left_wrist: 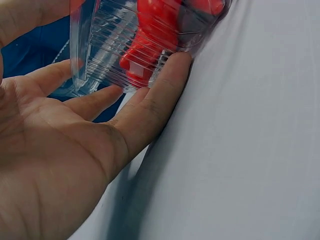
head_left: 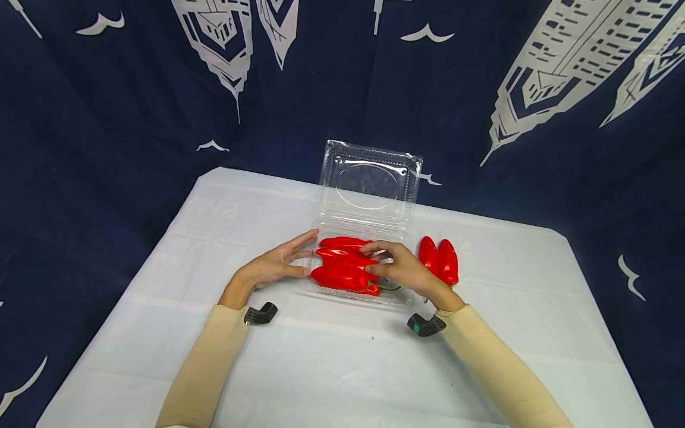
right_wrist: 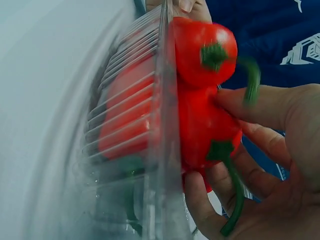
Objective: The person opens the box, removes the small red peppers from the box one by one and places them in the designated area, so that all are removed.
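Note:
A clear plastic clamshell box (head_left: pixel 396 300) lies on the table with its lid raised at the back. Several red peppers (head_left: pixel 337 276) with green stems fill it side by side. From the right, my right hand (head_left: pixel 401 267) reaches over the box, thumb and fingers around the stem end of a red pepper (right_wrist: pixel 202 125). My left hand (head_left: pixel 275 264) is at the box's left side, its fingers spread. In the left wrist view, a fingertip of the left hand (left_wrist: pixel 60 135) touches the ribbed wall low down.
Two more red peppers (head_left: pixel 439 261) lie on the white-covered table (head_left: pixel 332 368), just right of the box and partly behind the right wrist. A dark blue curtain (head_left: pixel 134 119) with white prints hangs behind the table.

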### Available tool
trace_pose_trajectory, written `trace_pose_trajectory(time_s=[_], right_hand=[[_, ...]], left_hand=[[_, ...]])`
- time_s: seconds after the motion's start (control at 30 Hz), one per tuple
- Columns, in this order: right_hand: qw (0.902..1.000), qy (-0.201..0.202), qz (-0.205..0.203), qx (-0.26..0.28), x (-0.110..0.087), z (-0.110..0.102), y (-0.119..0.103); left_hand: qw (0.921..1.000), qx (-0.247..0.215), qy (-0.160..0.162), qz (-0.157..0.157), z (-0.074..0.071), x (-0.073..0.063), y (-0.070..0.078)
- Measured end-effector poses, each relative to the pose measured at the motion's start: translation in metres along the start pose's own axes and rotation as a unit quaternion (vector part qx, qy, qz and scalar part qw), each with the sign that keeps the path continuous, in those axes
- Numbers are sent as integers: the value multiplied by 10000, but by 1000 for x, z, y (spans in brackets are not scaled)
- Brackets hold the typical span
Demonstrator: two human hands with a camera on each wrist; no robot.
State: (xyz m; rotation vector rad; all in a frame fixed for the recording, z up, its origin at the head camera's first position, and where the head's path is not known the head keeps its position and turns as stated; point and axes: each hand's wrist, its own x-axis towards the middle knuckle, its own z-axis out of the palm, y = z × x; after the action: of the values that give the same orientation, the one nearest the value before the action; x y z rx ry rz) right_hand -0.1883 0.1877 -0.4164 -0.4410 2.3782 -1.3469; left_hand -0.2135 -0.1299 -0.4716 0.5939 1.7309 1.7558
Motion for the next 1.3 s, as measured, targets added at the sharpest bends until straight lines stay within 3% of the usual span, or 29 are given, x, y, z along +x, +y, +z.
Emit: trace_pose_trajectory(time_s=[0.77,1.0,1.3], right_hand=[[9993,-203,158,283,-4,-4,-1],[9984,-255,42,510,-7,-6,0],[9983,-270,344,394,-10,-10,2]], left_hand=[[10000,37,-45,51,1,0,1],[10000,66,-28,54,1,0,2],[10000,4,-63,69,0,-1,0]])
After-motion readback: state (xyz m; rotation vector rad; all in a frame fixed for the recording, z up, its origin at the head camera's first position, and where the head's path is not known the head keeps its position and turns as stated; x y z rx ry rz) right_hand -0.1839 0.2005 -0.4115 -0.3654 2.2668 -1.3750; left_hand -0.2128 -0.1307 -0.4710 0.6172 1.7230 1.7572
